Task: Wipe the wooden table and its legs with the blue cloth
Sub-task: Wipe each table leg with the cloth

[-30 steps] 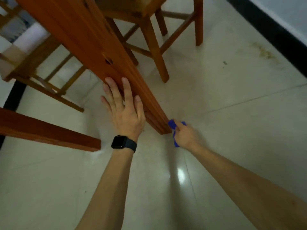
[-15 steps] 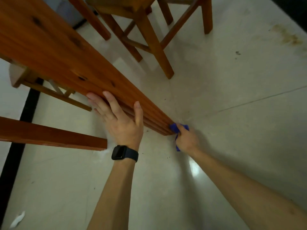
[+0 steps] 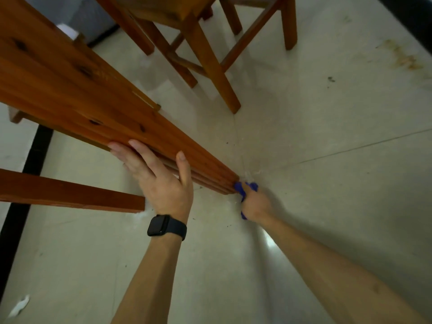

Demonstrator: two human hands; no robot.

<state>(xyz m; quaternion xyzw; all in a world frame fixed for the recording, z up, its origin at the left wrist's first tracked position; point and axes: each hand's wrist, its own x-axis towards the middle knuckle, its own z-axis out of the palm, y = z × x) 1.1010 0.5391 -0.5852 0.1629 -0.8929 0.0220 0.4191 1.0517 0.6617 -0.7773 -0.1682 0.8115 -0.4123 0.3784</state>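
Blue cloth (image 3: pixel 239 187) mostly hidden inside right hand (image 3: pixel 256 205) grip.

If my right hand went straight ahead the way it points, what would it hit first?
The bottom end of the table leg: the right hand holds the blue cloth right beside it, contact unclear.
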